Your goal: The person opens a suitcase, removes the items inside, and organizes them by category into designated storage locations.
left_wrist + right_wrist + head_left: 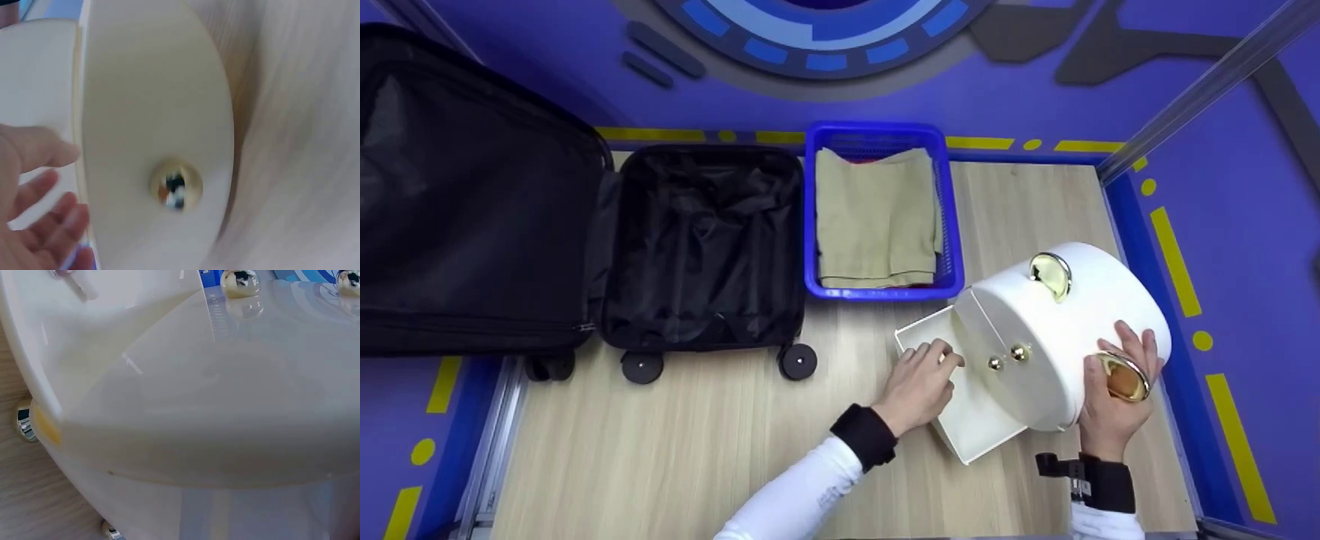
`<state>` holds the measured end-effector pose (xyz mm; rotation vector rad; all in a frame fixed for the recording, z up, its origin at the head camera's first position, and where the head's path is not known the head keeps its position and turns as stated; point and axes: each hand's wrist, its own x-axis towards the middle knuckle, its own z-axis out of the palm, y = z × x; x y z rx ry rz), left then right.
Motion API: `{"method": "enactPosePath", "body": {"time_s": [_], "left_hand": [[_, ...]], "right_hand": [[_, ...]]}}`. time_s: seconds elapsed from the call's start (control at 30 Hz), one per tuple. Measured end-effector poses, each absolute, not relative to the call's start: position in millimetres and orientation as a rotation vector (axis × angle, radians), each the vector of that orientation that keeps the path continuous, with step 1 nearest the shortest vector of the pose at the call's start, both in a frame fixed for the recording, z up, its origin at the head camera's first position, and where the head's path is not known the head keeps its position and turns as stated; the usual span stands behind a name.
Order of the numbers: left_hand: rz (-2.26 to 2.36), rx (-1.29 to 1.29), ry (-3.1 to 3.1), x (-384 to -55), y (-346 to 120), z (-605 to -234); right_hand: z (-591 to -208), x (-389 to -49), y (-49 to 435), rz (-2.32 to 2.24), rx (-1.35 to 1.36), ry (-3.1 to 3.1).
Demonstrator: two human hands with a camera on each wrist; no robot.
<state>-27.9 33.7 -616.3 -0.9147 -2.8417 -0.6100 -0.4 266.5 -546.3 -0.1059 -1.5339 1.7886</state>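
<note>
A white rounded storage box (1099,300) with gold fittings and two gold ball knobs (1018,352) lies on the table, its drawer (986,420) pulled out to the left. My left hand (919,379) reaches over the drawer, fingers loosely bent. In the left wrist view its thumb is at the top edge of the drawer front (129,112), which bears one gold knob (175,184); nothing shows between the fingers. My right hand (1117,409) holds the box's right side, thumb and fingers on either side of a gold fitting (1123,376). The right wrist view hides that hand's fingers.
A blue basket (810,225) with folded khaki cloth (877,217) stands behind the drawer. Left of it lies an opened black suitcase (705,247), its wheels (797,361) towards me. Blue walls border the wooden table (660,457).
</note>
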Motion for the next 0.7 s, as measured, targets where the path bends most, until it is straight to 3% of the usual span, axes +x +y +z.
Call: {"method": "enactPosePath", "body": {"time_s": [0.3,0.7], "left_hand": [[-0.878,-0.880,-2.534,-17,-3,-629],[-0.901,-0.836,-2.620,11,-18,-672]], "right_hand": [[-549,0,268,1.806,-0.127,-1.536],[-549,1,267,1.836,-0.087,-1.505]]}}
